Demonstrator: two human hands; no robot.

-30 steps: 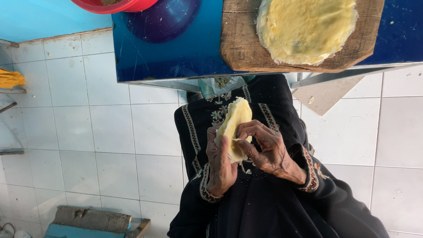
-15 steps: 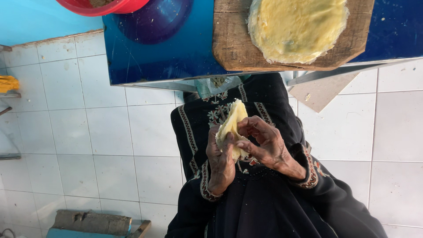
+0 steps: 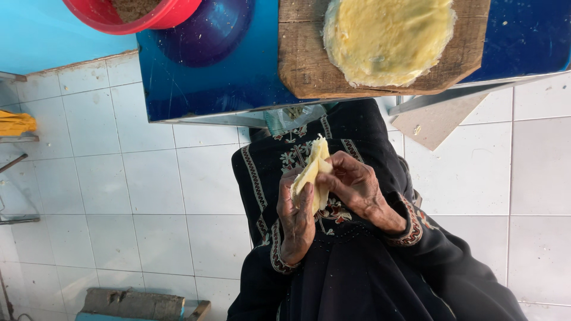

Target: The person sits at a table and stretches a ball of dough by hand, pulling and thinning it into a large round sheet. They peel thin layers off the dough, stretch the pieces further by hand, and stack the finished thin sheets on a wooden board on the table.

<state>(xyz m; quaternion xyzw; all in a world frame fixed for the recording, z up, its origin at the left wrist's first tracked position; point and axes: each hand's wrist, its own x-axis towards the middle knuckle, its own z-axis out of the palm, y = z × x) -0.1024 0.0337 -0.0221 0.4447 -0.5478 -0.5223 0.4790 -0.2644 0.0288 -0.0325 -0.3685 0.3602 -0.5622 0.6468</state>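
White floor tiles [image 3: 107, 178] fill the lower and left parts of the view, with a blue table [image 3: 226, 77] across the top edge.

On the table lies a wooden board [image 3: 303, 65], and a flat round of yellow dough [image 3: 386, 38] rests on it, its lower edge near the board's front edge. A red bowl [image 3: 143, 15] stands at the table's far left, beside a round purple dish [image 3: 211, 32].

Below the table edge, over a black embroidered garment [image 3: 357, 273], both hands meet on a folded piece of yellow dough [image 3: 312, 172]. Left hand [image 3: 295, 223]: fingers curled up around the lower part of the piece, thumb pressed along its face. Right hand [image 3: 357, 187]: fingertips pinched onto the piece's right edge. The folded piece stands roughly upright, well apart from the round on the board, held in front of the person's lap and clear of the table.

A yellow cloth [image 3: 15, 123] lies on a ledge at far left. A weathered wooden block [image 3: 134, 304] sits on the tiles at bottom left. A tan flat card [image 3: 437, 122] lies on the floor under the table's right side.
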